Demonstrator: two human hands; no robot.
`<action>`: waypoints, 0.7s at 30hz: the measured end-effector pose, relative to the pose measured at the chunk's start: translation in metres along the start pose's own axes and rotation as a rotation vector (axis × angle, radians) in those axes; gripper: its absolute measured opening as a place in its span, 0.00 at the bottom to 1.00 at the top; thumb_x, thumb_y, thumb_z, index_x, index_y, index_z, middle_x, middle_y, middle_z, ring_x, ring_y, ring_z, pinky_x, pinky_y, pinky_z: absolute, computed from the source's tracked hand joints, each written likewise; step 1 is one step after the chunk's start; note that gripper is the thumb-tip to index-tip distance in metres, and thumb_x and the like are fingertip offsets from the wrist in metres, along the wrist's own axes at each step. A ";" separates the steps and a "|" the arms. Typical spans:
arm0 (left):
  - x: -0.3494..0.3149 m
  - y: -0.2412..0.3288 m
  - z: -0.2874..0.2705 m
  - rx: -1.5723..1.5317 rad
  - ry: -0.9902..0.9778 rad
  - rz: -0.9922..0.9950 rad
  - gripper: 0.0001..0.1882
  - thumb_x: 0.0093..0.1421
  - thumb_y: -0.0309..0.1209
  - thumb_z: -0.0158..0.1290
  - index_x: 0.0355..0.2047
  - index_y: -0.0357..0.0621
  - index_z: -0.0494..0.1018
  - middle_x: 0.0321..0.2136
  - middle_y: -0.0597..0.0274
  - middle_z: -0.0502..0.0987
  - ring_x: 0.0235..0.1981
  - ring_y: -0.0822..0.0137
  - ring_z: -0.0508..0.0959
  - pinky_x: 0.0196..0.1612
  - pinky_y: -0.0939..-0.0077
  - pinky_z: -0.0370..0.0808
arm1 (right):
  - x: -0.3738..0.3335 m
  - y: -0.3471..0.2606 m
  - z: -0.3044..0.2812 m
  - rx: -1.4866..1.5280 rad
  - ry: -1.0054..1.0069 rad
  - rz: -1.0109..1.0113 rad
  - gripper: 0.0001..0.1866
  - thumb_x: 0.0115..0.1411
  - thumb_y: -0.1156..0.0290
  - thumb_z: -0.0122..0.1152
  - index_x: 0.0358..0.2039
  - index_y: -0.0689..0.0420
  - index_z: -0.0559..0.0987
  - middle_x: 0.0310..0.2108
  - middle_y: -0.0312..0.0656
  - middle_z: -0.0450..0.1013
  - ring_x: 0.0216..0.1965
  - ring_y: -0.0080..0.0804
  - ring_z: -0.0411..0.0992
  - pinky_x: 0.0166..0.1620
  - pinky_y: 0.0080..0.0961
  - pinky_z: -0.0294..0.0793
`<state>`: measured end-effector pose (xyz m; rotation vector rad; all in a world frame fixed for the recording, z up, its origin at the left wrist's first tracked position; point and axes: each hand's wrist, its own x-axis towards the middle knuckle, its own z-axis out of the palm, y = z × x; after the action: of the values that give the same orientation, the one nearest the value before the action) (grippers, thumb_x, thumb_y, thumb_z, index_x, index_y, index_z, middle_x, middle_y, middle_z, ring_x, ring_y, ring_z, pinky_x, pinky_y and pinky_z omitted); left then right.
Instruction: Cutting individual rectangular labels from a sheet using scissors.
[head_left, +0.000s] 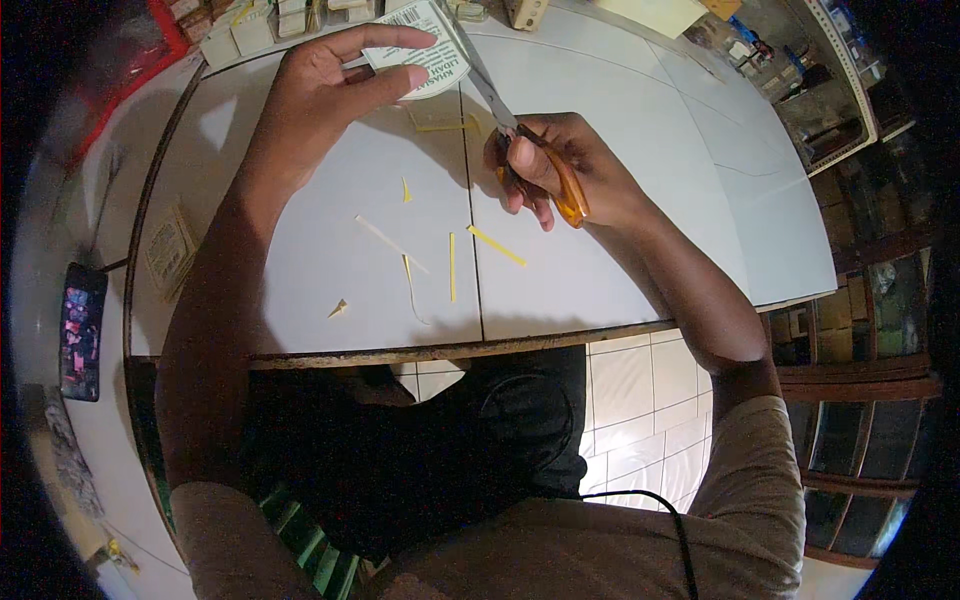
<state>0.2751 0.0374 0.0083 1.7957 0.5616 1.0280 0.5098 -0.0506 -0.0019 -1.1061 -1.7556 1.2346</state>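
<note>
My left hand (335, 85) pinches a white printed label (437, 72) with a rounded edge between thumb and fingers, above the far part of the white table. In my right hand (570, 165) is a pair of scissors (571, 198) with orange handles. Their metal blades point up and to the left, along the label's right edge; whether they touch the paper I cannot tell. Below the hands lie thin yellow strips (453, 268), a pale strip (390, 243) and small curled paper scraps (339, 309).
The white table (600, 80) has a dark seam down its middle. Stacks of labels (252, 35) stand along the far left edge, and another stack (170, 250) lies by my left forearm. A phone (84, 330) is at far left. Shelves (860, 310) stand at right.
</note>
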 end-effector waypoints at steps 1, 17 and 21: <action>0.000 -0.001 -0.001 -0.001 0.001 -0.001 0.17 0.59 0.27 0.56 0.49 0.37 0.73 0.32 0.62 0.78 0.36 0.78 0.76 0.42 0.83 0.71 | 0.000 -0.002 0.000 -0.013 -0.005 0.014 0.31 0.56 0.39 0.57 0.24 0.60 0.75 0.14 0.35 0.68 0.15 0.19 0.69 0.15 0.16 0.68; 0.000 -0.003 -0.005 0.007 -0.004 -0.010 0.18 0.58 0.27 0.57 0.49 0.38 0.73 0.34 0.62 0.78 0.36 0.76 0.76 0.42 0.81 0.72 | 0.000 -0.009 0.004 -0.029 0.019 0.060 0.27 0.57 0.44 0.60 0.25 0.60 0.76 0.15 0.32 0.67 0.18 0.18 0.69 0.17 0.18 0.68; 0.000 -0.004 -0.003 -0.003 0.005 -0.029 0.18 0.58 0.28 0.57 0.49 0.39 0.73 0.33 0.63 0.78 0.36 0.77 0.76 0.40 0.83 0.71 | -0.001 -0.009 0.005 -0.023 0.030 0.058 0.26 0.58 0.47 0.61 0.25 0.61 0.75 0.15 0.32 0.67 0.18 0.18 0.69 0.17 0.18 0.67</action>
<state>0.2728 0.0407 0.0057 1.7785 0.5873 1.0129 0.5032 -0.0545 0.0052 -1.1905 -1.7308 1.2288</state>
